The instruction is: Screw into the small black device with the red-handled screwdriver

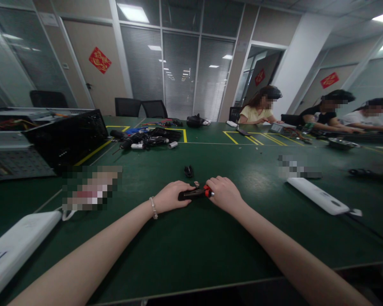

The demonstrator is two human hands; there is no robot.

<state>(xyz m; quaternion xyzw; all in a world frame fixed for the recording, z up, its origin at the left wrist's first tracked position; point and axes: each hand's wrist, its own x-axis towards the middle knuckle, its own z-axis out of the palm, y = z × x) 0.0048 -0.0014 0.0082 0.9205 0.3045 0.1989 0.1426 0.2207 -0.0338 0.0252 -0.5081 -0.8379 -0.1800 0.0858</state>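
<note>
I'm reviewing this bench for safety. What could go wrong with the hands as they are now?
Both hands, left hand and right hand, pinch one small black and red tool; a slip might jab a finger. The small black part lies loose just beyond them and could get knocked away across the green table.

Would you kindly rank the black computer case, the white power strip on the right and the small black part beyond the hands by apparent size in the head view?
1. Computer case, largest.
2. Power strip.
3. Black part, smallest.
The case lies farther away yet looks largest, so the order seems safe.
</note>
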